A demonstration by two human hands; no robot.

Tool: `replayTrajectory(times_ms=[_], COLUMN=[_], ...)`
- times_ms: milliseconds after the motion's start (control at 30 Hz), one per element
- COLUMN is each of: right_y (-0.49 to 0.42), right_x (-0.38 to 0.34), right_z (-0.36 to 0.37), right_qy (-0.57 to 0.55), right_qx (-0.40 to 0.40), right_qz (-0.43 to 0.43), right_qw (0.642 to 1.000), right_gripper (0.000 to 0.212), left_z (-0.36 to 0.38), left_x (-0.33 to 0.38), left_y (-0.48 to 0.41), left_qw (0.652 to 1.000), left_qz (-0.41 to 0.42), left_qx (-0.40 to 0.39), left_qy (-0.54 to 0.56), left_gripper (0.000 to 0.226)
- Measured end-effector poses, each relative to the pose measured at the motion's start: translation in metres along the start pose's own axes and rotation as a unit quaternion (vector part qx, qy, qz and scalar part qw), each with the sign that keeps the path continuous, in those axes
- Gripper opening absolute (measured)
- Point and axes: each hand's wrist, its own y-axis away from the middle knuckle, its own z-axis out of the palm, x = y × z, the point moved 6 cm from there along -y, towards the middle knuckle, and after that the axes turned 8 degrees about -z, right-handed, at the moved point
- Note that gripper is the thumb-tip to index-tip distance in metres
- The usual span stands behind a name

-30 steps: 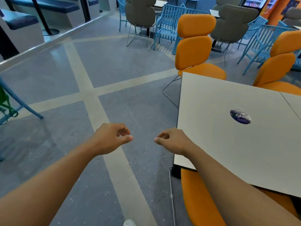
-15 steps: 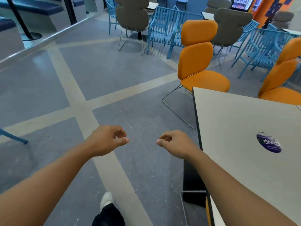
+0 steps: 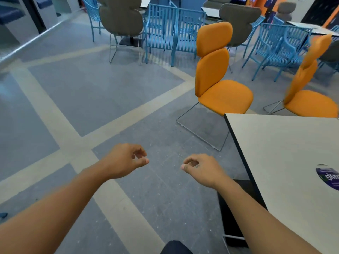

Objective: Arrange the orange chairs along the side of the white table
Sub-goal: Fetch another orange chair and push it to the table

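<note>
The white table (image 3: pixel 286 154) fills the right side, its near corner at centre right, with a round purple sticker (image 3: pixel 328 177) on top. An orange chair (image 3: pixel 218 79) stands at the table's far left corner, seat toward the table. A second orange chair (image 3: pixel 310 88) stands further right along the same far side. My left hand (image 3: pixel 125 160) and my right hand (image 3: pixel 201 169) hover over the floor left of the table, fingers loosely curled, holding nothing and touching no chair.
Blue slatted chairs (image 3: pixel 176 28) and grey padded chairs (image 3: pixel 121 15) crowd the back around other tables. More blue chairs (image 3: pixel 280 44) stand behind the orange ones. Grey floor with pale stripes (image 3: pixel 77 143) spreads to the left. The table's black base (image 3: pixel 233 213) sits below its edge.
The view has moved forward and turned right past the table's corner. The orange seat under the near edge has left the view. Both hands stay curled and held out in front.
</note>
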Motion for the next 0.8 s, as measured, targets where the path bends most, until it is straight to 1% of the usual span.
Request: replayTrajectory(times_ms=[100, 300, 433, 600, 800], right_y=[-0.034, -0.133, -0.215, -0.312, -0.407], right_x=[0.001, 0.014, 0.021, 0.021, 0.017], right_z=[-0.005, -0.025, -0.047, -0.081, -0.125], right_qy=[-0.009, -0.005, -0.008, -0.018, -0.023], right_qx=[0.008, 0.018, 0.024, -0.001, -0.004], right_qz=[0.017, 0.035, 0.038, 0.043, 0.044], right_qw=[1.000, 0.999, 0.999, 0.999, 0.999], right_gripper=[0.031, 0.042, 0.043, 0.045, 0.047], left_z=[-0.015, -0.032, -0.047, -0.077, -0.120], left_x=[-0.005, -0.008, -0.003, 0.004, 0.010], left_y=[-0.040, -0.148, -0.230, -0.329, -0.432], left_qw=[1.000, 0.999, 0.999, 0.998, 0.999], left_qz=[0.016, 0.033, 0.035, 0.025, 0.032], left_qx=[-0.002, -0.017, -0.027, -0.042, -0.034], left_qy=[-0.006, -0.004, -0.016, -0.026, -0.023], left_gripper=[0.023, 0.022, 0.023, 0.021, 0.022])
